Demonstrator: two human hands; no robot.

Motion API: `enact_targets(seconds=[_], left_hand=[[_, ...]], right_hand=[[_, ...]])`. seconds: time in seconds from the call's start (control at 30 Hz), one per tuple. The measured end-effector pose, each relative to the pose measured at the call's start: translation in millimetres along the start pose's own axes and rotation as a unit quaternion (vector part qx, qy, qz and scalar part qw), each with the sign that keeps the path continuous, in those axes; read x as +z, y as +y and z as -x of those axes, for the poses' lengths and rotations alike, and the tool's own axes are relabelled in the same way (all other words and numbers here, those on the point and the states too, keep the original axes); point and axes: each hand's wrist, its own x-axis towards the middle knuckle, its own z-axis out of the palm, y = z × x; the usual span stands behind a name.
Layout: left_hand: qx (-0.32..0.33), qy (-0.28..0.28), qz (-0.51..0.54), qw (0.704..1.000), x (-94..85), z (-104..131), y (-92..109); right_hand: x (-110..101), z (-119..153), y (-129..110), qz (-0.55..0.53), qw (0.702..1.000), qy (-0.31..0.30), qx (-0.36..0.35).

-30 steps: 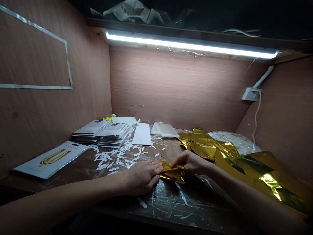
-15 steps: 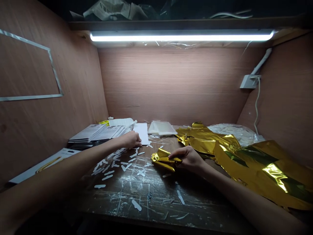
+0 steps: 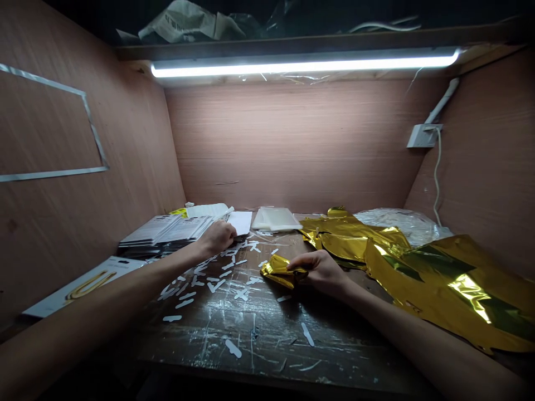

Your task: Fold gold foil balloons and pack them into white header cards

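My left hand [image 3: 218,237] is closed, its curled fingers at the near left corner of a white card [image 3: 241,221]; the fingertips are partly hidden. My right hand [image 3: 324,271] pinches a folded gold foil balloon [image 3: 278,270], deflated, just above the table. Larger flat gold foil sheets [image 3: 443,284] spread to the right of that hand. Small white paper cut-outs [image 3: 215,284] lie scattered beneath and between my hands. Beyond them rests a stack of clear plastic bags [image 3: 276,219].
Stacked printed cards [image 3: 161,229] stand at the left, with a card showing a gold shape [image 3: 79,287] in front. Clear plastic [image 3: 403,223] lies at the back right. Wooden walls [image 3: 288,145] enclose the table [image 3: 267,334] under a tube light [image 3: 305,65]. A cable [image 3: 437,178] hangs at right.
My left hand has drawn slightly left, and the white card's near edge now sits farther back. My right hand keeps its grip on the foil, almost still. The view has tilted slightly.
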Motion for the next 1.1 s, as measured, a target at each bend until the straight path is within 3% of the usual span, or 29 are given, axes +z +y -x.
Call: enact_targets(seconds=[0.43, 0.57, 0.73, 0.93, 1.1], left_hand=[[-0.094, 0.117, 0.078, 0.986, -3.5, 2.6, 12.2], [-0.148, 0.152, 0.135, 0.968, -7.2, -3.0, 8.7], [-0.205, 0.240, 0.168, 0.934, -26.9, -7.8, -1.9], [-0.182, 0.356, 0.171, 0.900, -50.8, -10.1, -3.1], [-0.150, 0.336, 0.193, 0.910, -50.7, -8.4, -5.0]], right_hand=[[1.4, -0.4, 3.8, 0.016, 1.000, 0.001, 0.002], [0.4, -1.3, 9.8, 0.014, 1.000, 0.002, 0.005], [-0.5, -2.5, 14.2, 0.007, 1.000, 0.005, 0.004], [1.8, -1.8, 8.2, -0.012, 1.000, 0.008, 0.011], [2.6, -1.4, 5.5, -0.015, 1.000, 0.015, 0.023]])
